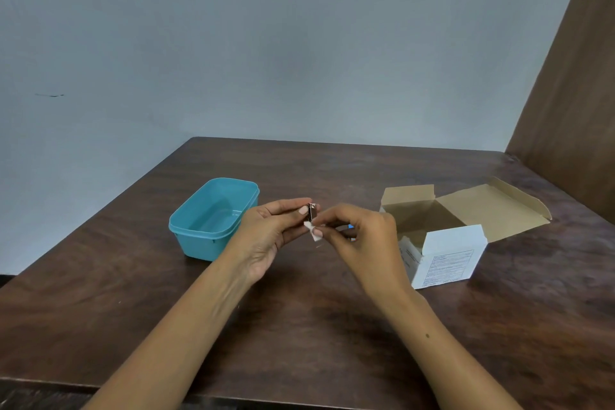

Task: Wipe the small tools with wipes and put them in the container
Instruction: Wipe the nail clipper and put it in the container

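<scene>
Both hands were raised above the tabletop (pixel 133 293), approx. centre. L hand (pixel 266 236): fingers curled, pinching a small metal nail clipper (pixel 311 212) between thumb and fingertips, clipper roughly upright. R hand (pixel 362 236): fingers curled, pinching a small white wipe (pixel 314 232) against the clipper's lower end; hands nearly touching at that point. Teal plastic container (pixel 196 245): lid off, just left of the L hand, on the tabletop; no contents visible inside. White cardboard box (pixel 449 256): flaps open, just right of the R hand; interior partly hidden by the hand and front wall, contents could not be told. A small blue item (pixel 350 226) showed behind the R hand; ID unclear.
</scene>
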